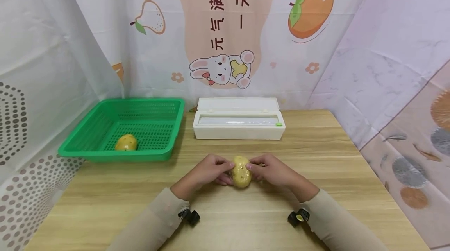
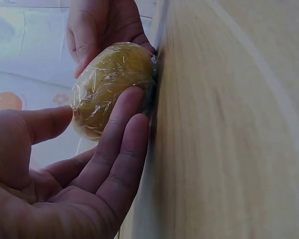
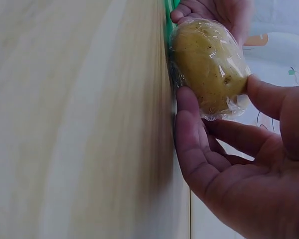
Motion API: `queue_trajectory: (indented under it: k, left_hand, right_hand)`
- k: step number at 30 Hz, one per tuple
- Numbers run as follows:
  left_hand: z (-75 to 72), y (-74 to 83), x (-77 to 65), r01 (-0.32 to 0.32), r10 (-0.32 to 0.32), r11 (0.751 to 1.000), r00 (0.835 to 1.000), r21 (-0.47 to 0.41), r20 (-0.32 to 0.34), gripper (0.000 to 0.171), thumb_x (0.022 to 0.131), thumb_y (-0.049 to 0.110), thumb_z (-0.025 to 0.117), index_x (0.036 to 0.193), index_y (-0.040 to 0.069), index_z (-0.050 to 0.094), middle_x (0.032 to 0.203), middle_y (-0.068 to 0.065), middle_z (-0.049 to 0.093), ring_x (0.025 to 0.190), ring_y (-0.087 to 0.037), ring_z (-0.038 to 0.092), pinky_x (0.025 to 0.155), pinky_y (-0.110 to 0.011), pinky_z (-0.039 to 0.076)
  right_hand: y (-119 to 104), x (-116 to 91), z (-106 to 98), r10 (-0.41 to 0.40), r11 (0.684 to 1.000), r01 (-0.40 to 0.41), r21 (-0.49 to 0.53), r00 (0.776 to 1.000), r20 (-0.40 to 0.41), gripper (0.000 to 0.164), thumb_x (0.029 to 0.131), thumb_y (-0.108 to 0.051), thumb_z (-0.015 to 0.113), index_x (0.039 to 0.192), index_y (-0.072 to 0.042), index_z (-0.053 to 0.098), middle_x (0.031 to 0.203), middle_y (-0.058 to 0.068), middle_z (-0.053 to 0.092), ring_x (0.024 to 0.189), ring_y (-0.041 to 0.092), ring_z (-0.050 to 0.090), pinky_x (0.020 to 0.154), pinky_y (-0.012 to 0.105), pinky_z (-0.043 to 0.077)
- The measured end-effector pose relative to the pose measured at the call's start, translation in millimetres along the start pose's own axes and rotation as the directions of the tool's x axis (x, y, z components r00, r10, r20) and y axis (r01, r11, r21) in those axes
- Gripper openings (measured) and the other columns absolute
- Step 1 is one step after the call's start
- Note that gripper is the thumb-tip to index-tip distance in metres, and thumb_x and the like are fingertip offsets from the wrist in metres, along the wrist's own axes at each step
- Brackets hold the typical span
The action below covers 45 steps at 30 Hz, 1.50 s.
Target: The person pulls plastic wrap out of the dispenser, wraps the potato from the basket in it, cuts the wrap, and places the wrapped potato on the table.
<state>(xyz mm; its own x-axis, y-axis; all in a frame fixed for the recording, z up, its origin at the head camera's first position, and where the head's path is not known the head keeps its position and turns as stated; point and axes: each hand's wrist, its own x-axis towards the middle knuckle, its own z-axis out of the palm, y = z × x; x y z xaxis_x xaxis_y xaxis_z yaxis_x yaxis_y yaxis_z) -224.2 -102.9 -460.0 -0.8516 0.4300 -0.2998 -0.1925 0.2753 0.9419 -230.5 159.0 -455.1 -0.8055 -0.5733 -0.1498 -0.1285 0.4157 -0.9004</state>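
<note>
A potato (image 1: 241,173) wrapped in shiny clear cling film is held between both hands at the middle of the table. My left hand (image 1: 215,169) pinches its left side, thumb on top and fingers low along the side. On the opposite side my right hand (image 1: 268,169) grips it the same way. Both wrist views show the crinkled film tight around the potato (image 2: 109,87), its underside at or just above the wood. In the right wrist view brown specks dot the potato (image 3: 209,67) beneath the film.
A green basket (image 1: 168,151) stands at the back left with another potato (image 1: 126,142) inside. Behind the hands sits a white cling film box (image 1: 239,132), lid raised, a green slider at its right end. A printed curtain (image 1: 147,67) hangs behind the wooden table (image 1: 337,188).
</note>
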Motion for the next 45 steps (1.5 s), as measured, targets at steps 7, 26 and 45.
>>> queue_trajectory:
  k: [7, 26, 45]
  left_hand:
    - [0.3, 0.6, 0.1, -0.011, 0.011, 1.000, 1.000, -0.018, -0.001, 0.038, 0.097, 0.025, 0.074, 0.122, -0.001, 0.063, 0.098, -0.014, 0.078, 0.079, -0.028, 0.078, 0.072, -0.039, 0.064]
    - [-3.0, 9.9, -9.1, -0.078, 0.123, 0.961, 0.980, 0.267, -0.157, 0.042, 0.094, 0.038, 0.076, 0.121, 0.006, 0.070, 0.108, -0.007, 0.070, 0.080, -0.022, 0.074, 0.066, -0.036, 0.061]
    - [6.3, 9.0, -8.8, -0.094, 0.144, 0.953, 0.977, 0.288, -0.157, 0.021, 0.088, 0.019, 0.084, 0.103, 0.012, 0.071, 0.111, -0.007, 0.070, 0.083, -0.014, 0.071, 0.066, -0.032, 0.060]
  right_hand:
    - [-0.4, 2.1, 0.5, 0.040, 0.999, -0.039, 0.020, 0.997, -0.070, 0.044, 0.103, -0.034, 0.065, 0.132, -0.001, 0.063, 0.111, 0.014, 0.069, 0.089, 0.027, 0.071, 0.076, 0.040, 0.062]
    - [-6.5, -1.7, -0.6, 0.080, 0.997, -0.080, 0.009, 0.987, -0.139, 0.054, 0.100, -0.037, 0.070, 0.143, -0.006, 0.058, 0.121, 0.015, 0.067, 0.089, 0.025, 0.074, 0.077, 0.041, 0.062]
    - [-7.0, -2.1, 0.7, 0.094, 0.991, -0.081, 0.109, 0.988, -0.121, 0.041, 0.101, -0.017, 0.068, 0.137, 0.002, 0.062, 0.130, 0.021, 0.062, 0.093, 0.022, 0.075, 0.081, 0.039, 0.063]
